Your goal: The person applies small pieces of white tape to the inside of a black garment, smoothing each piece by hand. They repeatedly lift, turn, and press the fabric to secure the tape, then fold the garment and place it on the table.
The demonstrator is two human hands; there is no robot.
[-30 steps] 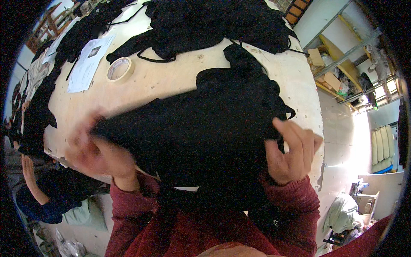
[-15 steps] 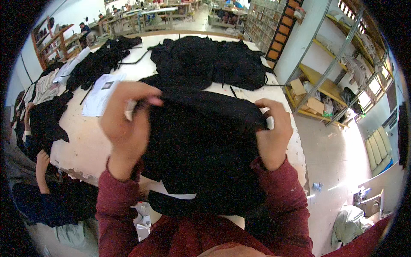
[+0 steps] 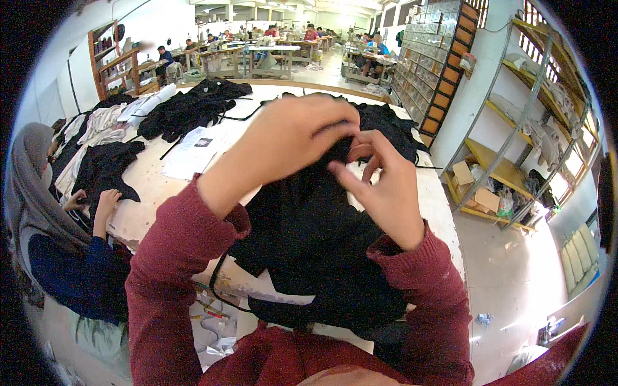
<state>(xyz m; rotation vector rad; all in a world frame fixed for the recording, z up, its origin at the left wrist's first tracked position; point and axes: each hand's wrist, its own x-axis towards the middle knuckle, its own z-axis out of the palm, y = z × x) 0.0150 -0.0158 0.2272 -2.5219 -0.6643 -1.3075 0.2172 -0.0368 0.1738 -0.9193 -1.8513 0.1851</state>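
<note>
A black garment [image 3: 309, 231] hangs from my two raised hands over the near edge of the white table. My left hand [image 3: 290, 135] is closed, gripping the garment's gathered top edge. Close against it, my right hand [image 3: 383, 177] pinches the same cloth between thumb and fingers. The garment's exact kind cannot be made out. Its lower part drapes toward my lap, and a thin black strap [image 3: 217, 283] loops down at its left side. Behind my hands, more black garments [image 3: 389, 125] lie piled on the table.
A printed paper sheet [image 3: 193, 151] lies on the table [image 3: 145, 170] beside a black garment heap [image 3: 187, 112]. At the left a co-worker [image 3: 71, 257] handles black cloth [image 3: 106, 170]. Metal shelving [image 3: 499, 138] with boxes stands at the right. People sit at workbenches far back.
My hands have come together from opposite sides of the garment and risen, gathering its upper edge. The head view has tilted up, showing more of the room and the co-worker.
</note>
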